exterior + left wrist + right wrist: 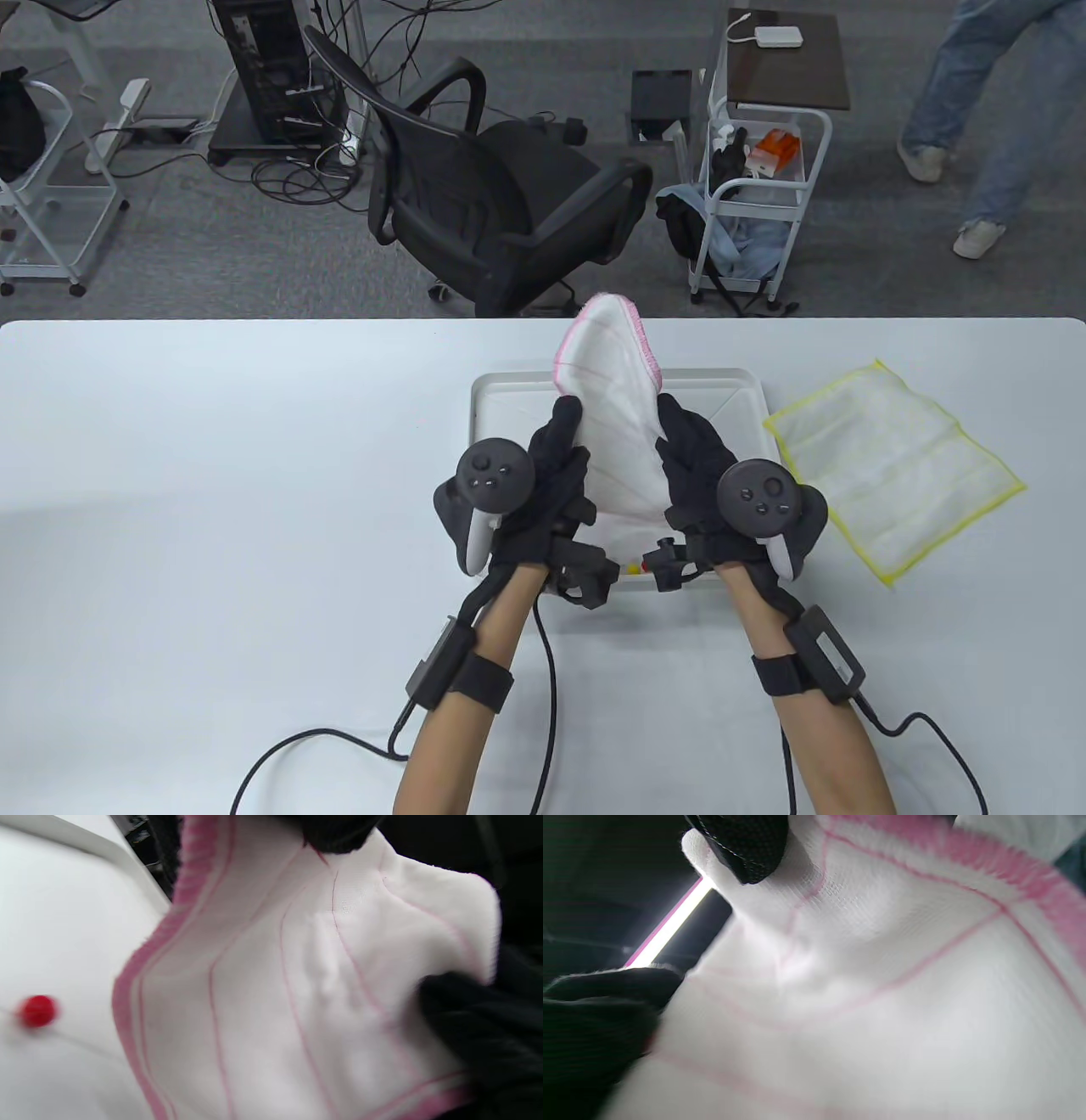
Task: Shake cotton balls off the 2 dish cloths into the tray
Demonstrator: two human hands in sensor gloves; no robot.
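Both hands hold a white dish cloth with a pink edge (612, 399) up over the white tray (509, 399), its far end raised and curled. My left hand (556, 463) grips the cloth's left side and my right hand (691, 463) grips its right side. The pink-edged cloth (297, 993) fills the left wrist view, and a red ball (37, 1010) lies on the tray floor beside it. In the right wrist view the same cloth (882, 984) is pinched under a gloved fingertip (746, 844). A yellow-edged dish cloth (891, 467) lies flat on the table right of the tray.
A small yellow ball (632, 567) shows at the tray's near edge between my wrists. Beyond the table's far edge stand a black office chair (501, 187) and a white cart (755, 178). A person's legs (976, 127) are at the far right.
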